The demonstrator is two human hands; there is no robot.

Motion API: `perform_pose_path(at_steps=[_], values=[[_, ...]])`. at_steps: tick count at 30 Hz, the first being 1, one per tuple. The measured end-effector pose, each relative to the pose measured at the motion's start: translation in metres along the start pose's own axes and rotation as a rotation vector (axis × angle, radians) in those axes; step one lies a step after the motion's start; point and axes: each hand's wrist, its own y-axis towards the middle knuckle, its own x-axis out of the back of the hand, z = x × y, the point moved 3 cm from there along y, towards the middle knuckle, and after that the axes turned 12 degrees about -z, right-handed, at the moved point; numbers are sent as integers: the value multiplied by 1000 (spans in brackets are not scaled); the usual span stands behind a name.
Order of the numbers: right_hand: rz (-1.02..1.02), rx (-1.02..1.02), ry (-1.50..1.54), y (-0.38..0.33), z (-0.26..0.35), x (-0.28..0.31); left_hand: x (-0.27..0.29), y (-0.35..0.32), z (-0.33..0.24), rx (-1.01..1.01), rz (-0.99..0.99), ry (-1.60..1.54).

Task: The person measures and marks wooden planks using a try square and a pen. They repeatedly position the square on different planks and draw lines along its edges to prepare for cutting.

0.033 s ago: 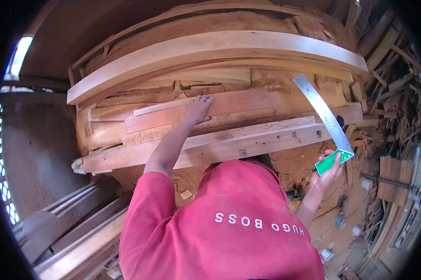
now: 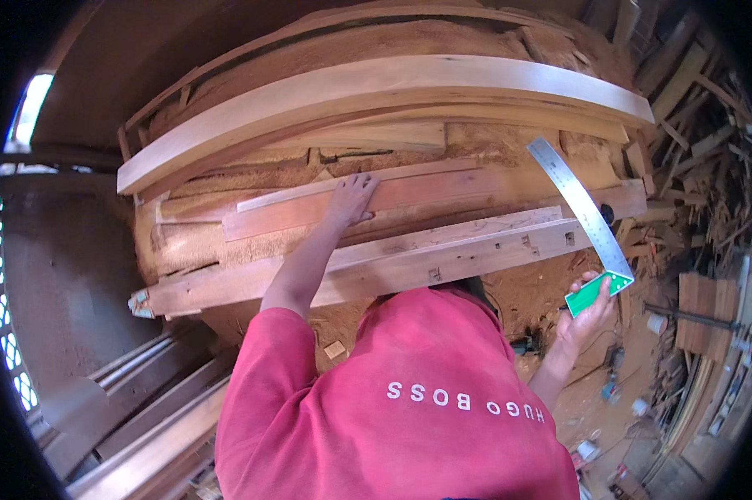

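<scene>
Pressing flat is the best way for the left hand [image 2: 352, 200], which rests on the reddish board [image 2: 430, 190] just beyond the mortised beam [image 2: 467, 259], to steady the wood; the right hand [image 2: 591, 312], on the near side of the beam toward its right end, is wrapped around the try square [image 2: 591, 212], which reads truest snug against an edge. The hands are well apart. The square has a green stock and silvery blade (its bow is probably the lens); the board looks long and narrow.
</scene>
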Motion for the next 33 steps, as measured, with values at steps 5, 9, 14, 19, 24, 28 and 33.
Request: perform_pose_path(at_steps=[5, 9, 14, 19, 24, 28, 33], values=[[-140, 40, -120, -22, 23, 4, -62, -9, 31, 20, 33, 127], [-106, 107, -174, -21, 27, -1, -80, 17, 55, 62, -51, 162], [-76, 50, -216, -30, 18, -10, -71, 47, 76, 100, -71, 118], [-105, 35, -224, -37, 17, -6, -115, 46, 84, 51, -65, 218], [-177, 37, -201, -31, 19, 18, -128, 47, 78, -32, -160, 253], [-279, 27, -90, -26, 26, 47, -136, 58, 86, 14, 10, 293], [-402, -8, 117, -15, 22, 86, -108, 63, 67, 6, 203, 191]])
